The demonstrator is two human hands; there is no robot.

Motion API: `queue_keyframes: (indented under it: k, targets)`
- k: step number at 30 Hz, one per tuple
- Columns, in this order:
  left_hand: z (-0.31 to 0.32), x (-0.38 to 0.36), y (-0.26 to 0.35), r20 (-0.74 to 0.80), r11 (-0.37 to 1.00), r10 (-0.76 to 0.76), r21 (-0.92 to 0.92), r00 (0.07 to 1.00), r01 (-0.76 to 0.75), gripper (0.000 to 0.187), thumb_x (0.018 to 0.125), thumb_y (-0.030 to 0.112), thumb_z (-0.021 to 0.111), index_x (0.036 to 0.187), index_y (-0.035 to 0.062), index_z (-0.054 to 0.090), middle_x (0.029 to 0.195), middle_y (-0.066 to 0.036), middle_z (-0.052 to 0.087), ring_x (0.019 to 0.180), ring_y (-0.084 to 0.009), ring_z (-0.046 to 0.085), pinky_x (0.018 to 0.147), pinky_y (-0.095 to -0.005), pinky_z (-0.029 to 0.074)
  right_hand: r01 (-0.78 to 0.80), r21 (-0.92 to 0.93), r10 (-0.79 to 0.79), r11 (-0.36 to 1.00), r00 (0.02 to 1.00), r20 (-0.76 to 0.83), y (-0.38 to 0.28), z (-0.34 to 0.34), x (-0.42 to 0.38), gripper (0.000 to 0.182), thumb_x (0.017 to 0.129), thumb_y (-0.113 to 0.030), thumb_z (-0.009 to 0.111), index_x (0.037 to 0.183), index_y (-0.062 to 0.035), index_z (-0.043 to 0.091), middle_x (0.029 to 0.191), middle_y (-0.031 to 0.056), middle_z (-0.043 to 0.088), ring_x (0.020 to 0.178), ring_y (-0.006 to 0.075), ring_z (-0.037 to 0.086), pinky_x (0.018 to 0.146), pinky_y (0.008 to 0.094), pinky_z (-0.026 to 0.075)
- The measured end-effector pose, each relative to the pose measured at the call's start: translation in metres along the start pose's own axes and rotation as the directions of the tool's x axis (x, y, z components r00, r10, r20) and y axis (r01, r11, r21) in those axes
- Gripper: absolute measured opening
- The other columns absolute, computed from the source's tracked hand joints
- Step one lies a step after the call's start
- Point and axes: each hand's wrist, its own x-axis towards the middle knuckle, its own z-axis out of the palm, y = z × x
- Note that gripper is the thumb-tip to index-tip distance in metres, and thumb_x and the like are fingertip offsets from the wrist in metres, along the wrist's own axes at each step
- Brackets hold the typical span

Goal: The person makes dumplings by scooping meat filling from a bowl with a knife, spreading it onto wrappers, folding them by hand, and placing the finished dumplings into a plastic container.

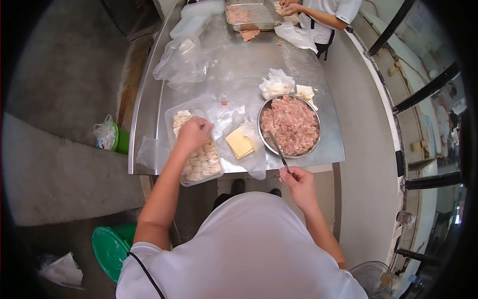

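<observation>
My left hand (195, 133) hovers over a clear plastic tray (221, 172) holding rows of pale folded wontons (201, 162). Its fingers are curled together, and whatever they pinch is hidden. My right hand (298, 185) grips the handle of a thin knife (278, 151), whose narrow blade tip reaches over the near left side of the meat filling (291, 124). That pink minced filling heaps up in a round metal bowl (319, 137). Between tray and bowl, a stack of square yellow wrappers (240, 143) lies on a clear plastic bag (258, 167).
The steel table (239, 65) also carries crumpled plastic bags (183, 60), a white bag (277, 83) behind the bowl and a far metal tray (254, 25). Another person's hands (290, 7) work there. Green buckets (110, 251) stand on the floor at left.
</observation>
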Motion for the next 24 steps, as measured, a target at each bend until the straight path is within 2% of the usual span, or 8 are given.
queue_keyframes:
  k: [1,3,7,10,13,16,19,24]
  targets:
    - [0.018,-0.009,0.012,-0.072,0.988,0.089,-0.118,0.993,-0.097,0.027,0.091,0.029,0.072,0.084,0.0035,0.075,0.094,-0.018,0.071,0.087,-0.0357,0.068,0.08,-0.0416,0.054,-0.007,-0.007,0.007,1.0,1.0,0.003,0.0,-0.004,0.001,0.016,0.098,-0.012,0.068,0.102,0.0028,0.072,0.081,0.001,0.068,0.074,0.0069,0.06,0.07,0.0233,0.048]
    - [0.047,-0.021,0.044,0.044,0.982,0.109,-0.161,0.993,-0.101,0.021,0.086,0.025,0.077,0.089,0.0042,0.074,0.099,-0.016,0.07,0.093,-0.0337,0.068,0.082,-0.0406,0.053,0.005,-0.005,-0.004,1.0,1.0,0.021,0.002,-0.01,0.005,0.016,0.097,-0.012,0.068,0.102,0.0031,0.072,0.081,0.0012,0.068,0.075,0.0071,0.061,0.071,0.0237,0.049]
    - [0.087,-0.024,0.068,0.101,0.981,0.114,0.143,0.988,-0.128,0.034,0.079,0.031,0.083,0.097,0.0055,0.07,0.1,-0.014,0.067,0.094,-0.0331,0.067,0.083,-0.041,0.053,0.051,0.039,-0.053,0.998,0.996,0.067,0.01,-0.018,0.009,0.016,0.097,-0.011,0.068,0.102,0.0036,0.072,0.083,0.002,0.069,0.077,0.0075,0.062,0.072,0.0243,0.05]
    - [0.09,-0.017,0.062,0.154,0.999,0.032,0.023,0.988,-0.036,0.035,0.079,0.032,0.084,0.096,0.0056,0.07,0.098,-0.013,0.067,0.093,-0.0333,0.066,0.082,-0.0417,0.052,0.056,0.05,-0.06,0.997,0.995,0.081,0.016,-0.027,0.01,0.016,0.097,-0.011,0.068,0.103,0.0037,0.072,0.083,0.0024,0.069,0.077,0.0081,0.063,0.072,0.0247,0.05]
    - [0.092,-0.016,0.064,0.142,0.995,0.047,0.079,0.989,-0.058,0.033,0.078,0.03,0.084,0.095,0.0058,0.07,0.095,-0.013,0.066,0.091,-0.0329,0.066,0.081,-0.0416,0.052,0.038,0.045,-0.042,0.998,0.995,0.085,0.018,-0.035,0.008,0.016,0.097,-0.011,0.068,0.103,0.0038,0.072,0.083,0.0025,0.069,0.077,0.0084,0.063,0.072,0.025,0.051]
    - [0.095,-0.022,0.073,0.059,0.985,0.11,0.129,0.992,-0.117,0.031,0.077,0.028,0.084,0.094,0.0061,0.07,0.092,-0.013,0.066,0.087,-0.0327,0.067,0.078,-0.0417,0.053,0.025,0.045,-0.028,0.999,0.997,0.076,0.017,-0.041,0.006,0.016,0.097,-0.011,0.068,0.104,0.0038,0.072,0.083,0.0023,0.069,0.076,0.0084,0.062,0.072,0.0251,0.05]
    - [0.103,-0.022,0.073,0.029,0.996,0.066,0.063,0.997,-0.067,0.032,0.076,0.027,0.084,0.095,0.0065,0.07,0.092,-0.012,0.066,0.088,-0.0327,0.066,0.078,-0.0423,0.052,0.029,0.051,-0.032,0.998,0.997,0.071,0.02,-0.045,0.005,0.016,0.097,-0.011,0.068,0.104,0.0037,0.072,0.083,0.0021,0.069,0.076,0.0083,0.062,0.072,0.025,0.05]
    - [0.103,-0.024,0.078,-0.009,0.991,0.087,0.101,0.996,-0.085,0.028,0.077,0.025,0.082,0.095,0.0082,0.07,0.091,-0.011,0.065,0.087,-0.0326,0.066,0.077,-0.0423,0.052,0.02,0.05,-0.024,0.999,0.997,0.075,0.018,-0.047,0.005,0.016,0.097,-0.01,0.067,0.104,0.0042,0.072,0.083,0.0022,0.068,0.076,0.0084,0.062,0.071,0.0251,0.05]
